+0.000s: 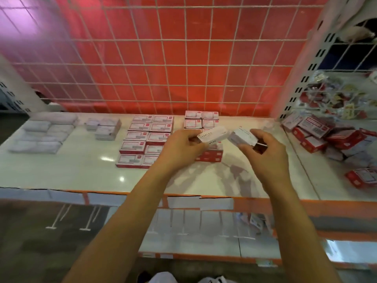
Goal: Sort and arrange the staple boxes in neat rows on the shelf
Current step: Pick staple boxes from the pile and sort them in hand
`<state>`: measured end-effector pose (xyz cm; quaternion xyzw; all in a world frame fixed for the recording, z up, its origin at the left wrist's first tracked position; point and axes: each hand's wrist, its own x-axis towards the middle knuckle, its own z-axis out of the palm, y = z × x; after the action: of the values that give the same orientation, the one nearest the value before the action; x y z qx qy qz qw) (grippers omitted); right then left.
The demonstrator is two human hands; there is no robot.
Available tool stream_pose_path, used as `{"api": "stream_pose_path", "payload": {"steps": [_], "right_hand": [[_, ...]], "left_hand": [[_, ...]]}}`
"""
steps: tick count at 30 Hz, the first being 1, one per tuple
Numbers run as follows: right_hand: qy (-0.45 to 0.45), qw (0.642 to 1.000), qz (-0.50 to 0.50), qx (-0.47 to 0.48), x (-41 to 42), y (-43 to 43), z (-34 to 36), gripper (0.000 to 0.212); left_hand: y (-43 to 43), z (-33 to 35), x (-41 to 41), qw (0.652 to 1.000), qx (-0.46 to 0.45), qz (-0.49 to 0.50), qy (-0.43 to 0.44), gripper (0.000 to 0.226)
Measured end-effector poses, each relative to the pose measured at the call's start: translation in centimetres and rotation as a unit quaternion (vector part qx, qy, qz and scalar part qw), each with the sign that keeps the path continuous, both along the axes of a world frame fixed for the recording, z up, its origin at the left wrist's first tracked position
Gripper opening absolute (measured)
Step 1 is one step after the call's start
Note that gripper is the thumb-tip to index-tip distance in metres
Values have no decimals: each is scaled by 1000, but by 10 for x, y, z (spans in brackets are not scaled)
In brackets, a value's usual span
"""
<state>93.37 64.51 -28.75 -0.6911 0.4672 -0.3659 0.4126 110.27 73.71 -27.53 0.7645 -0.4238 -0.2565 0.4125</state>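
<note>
My left hand [179,146] grips a white staple box [212,135] marked STAPLES, held above the white shelf [81,166]. My right hand [263,148] grips another white box [241,136] just to the right of it; the two boxes almost touch. Under the hands stand two neat rows of red-and-white staple boxes [145,137]. A second block of the same boxes [201,120] sits behind my hands, partly hidden. A loose heap of red staple boxes [326,137] lies at the right.
Stacks of white boxes [43,132] and a smaller white stack [105,127] fill the shelf's left part. A wire grid [163,58] over a red panel backs the shelf. A perforated upright [302,78] divides off packaged goods [336,97] at the right. Lower shelves show below.
</note>
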Motion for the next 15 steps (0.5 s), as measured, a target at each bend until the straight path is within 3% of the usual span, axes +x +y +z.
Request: {"api": "stream_pose_path", "payload": {"steps": [5,15], "right_hand": [[-15,999,14,26,46,34,-2,46],[-38,997,39,51,144,99,-12,45]], "left_hand": [[40,1,49,1000,4,6,16,38],[115,-4,151,999,-1,3,41,44]]}}
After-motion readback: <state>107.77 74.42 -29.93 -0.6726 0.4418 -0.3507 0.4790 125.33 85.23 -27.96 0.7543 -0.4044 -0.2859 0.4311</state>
